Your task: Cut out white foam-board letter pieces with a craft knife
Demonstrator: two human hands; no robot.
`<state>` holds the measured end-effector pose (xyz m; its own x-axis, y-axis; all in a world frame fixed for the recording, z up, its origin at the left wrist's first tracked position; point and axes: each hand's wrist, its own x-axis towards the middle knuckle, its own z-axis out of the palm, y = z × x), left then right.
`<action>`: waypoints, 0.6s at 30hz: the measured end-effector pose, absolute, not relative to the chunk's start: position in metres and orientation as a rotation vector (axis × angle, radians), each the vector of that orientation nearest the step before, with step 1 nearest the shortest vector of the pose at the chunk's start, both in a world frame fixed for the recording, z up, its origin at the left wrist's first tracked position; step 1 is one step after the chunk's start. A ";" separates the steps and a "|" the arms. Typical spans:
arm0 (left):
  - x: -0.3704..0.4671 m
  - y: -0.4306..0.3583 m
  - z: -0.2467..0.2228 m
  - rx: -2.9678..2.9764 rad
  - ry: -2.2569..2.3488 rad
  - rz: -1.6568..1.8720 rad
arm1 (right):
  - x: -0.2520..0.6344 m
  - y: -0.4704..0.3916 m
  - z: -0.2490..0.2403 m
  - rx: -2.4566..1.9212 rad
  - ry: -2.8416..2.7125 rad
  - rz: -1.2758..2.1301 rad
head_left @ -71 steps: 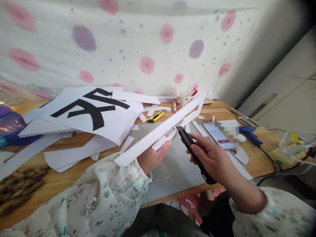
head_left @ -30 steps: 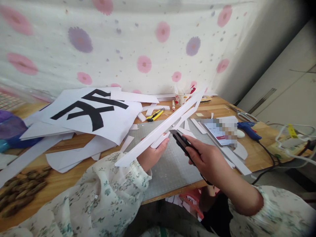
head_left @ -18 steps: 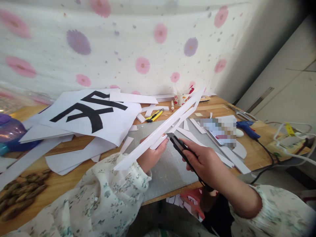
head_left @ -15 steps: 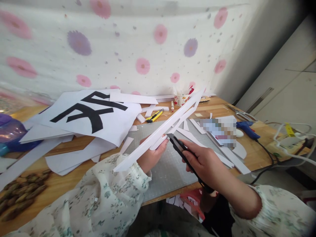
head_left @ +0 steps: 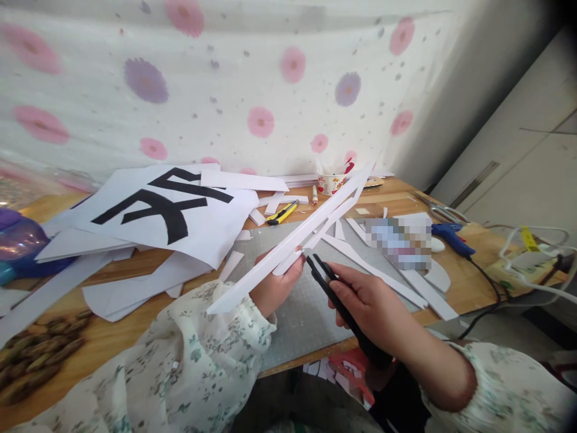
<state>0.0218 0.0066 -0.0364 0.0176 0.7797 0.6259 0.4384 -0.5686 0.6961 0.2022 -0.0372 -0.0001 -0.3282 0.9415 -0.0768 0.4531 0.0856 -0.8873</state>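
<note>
My left hand (head_left: 280,284) grips a long white cut-out piece (head_left: 270,264) from beneath, tilted up over the mat. The piece is narrow, with branching strips toward its upper right. My right hand (head_left: 367,300) is closed round a black utility knife (head_left: 336,294), whose tip is close to the fingertips of my left hand and the lower edge of the piece. Under both hands lies a grey cutting mat (head_left: 306,319), with white strips (head_left: 374,270) on its right part.
Printed sheets (head_left: 216,228) with black characters lie at left, near a yellow cutter (head_left: 283,213) and a patterned cup (head_left: 331,183). At right are a blurred phone (head_left: 399,240), a blue glue gun (head_left: 453,237), scissors (head_left: 439,207) and a power strip (head_left: 523,273). Brown pods (head_left: 40,355) sit at lower left.
My right hand has shifted slightly down and left with the knife, which has turned a little. My left hand and the white piece have hardly moved.
</note>
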 end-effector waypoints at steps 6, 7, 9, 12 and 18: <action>0.022 0.007 -0.036 1.990 1.296 1.545 | 0.200 -0.038 -0.001 -1.343 -1.708 1.405; 0.021 0.007 -0.036 1.984 1.295 1.538 | 0.200 -0.038 -0.001 -1.322 -1.685 1.446; 0.021 0.007 -0.035 1.969 1.288 1.513 | 0.200 -0.037 -0.001 -1.254 -1.640 1.545; 0.021 0.006 -0.035 1.974 1.276 1.469 | 0.203 -0.036 0.002 -1.191 -1.601 1.606; 0.019 0.008 -0.048 1.978 1.331 1.458 | 0.216 -0.033 0.009 -1.332 -1.664 1.224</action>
<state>0.0190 0.0079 -0.0475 0.0316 0.8314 0.5548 0.4769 -0.5003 0.7227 0.2158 -0.0332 0.0090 -0.2536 0.9659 -0.0517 0.3370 0.0382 -0.9407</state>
